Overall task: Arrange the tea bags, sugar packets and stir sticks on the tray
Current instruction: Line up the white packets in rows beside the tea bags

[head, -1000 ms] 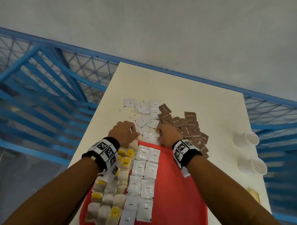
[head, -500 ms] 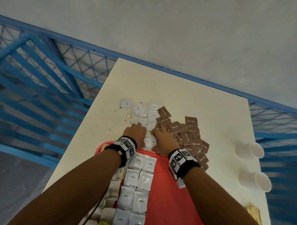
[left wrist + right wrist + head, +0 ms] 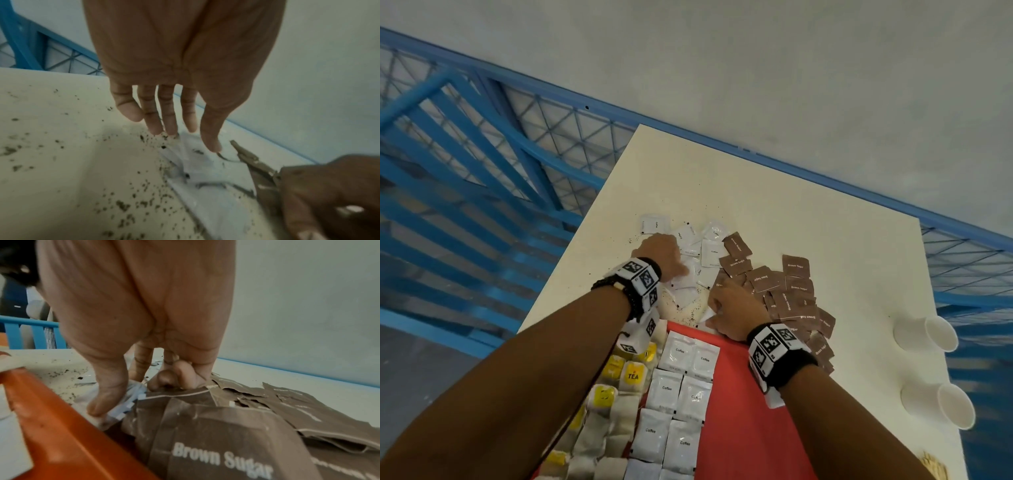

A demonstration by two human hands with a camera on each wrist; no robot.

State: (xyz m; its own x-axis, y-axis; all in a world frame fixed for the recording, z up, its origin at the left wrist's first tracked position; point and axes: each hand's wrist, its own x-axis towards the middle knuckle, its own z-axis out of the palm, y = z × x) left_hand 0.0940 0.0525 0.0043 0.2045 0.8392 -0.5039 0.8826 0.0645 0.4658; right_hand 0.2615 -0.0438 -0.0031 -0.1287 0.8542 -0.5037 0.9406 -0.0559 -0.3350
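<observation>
A red tray (image 3: 750,411) lies near me, with tea bags (image 3: 619,394) down its left side and two columns of white coffee packets (image 3: 678,394) beside them. Beyond its far edge, loose white packets (image 3: 710,251) lie scattered, with a heap of brown sugar packets (image 3: 791,294) to their right. My left hand (image 3: 661,253) reaches over the white ones; its straight fingers (image 3: 170,126) touch a packet (image 3: 195,155). My right hand (image 3: 729,308) sits at the tray's far rim (image 3: 51,426). Its thumb and curled fingers (image 3: 174,378) pinch a white packet (image 3: 125,404) next to the brown sugar packets (image 3: 226,451).
Two white paper cups (image 3: 928,334) (image 3: 941,404) lie on their sides at the table's right edge. Wooden stir sticks (image 3: 935,466) show at the bottom right corner. Dark crumbs (image 3: 688,311) are scattered near the tray. A blue railing (image 3: 517,154) borders the table.
My left hand has moved forward from the tray's far left corner onto the loose white packets. The right hand has stayed by the tray's far rim.
</observation>
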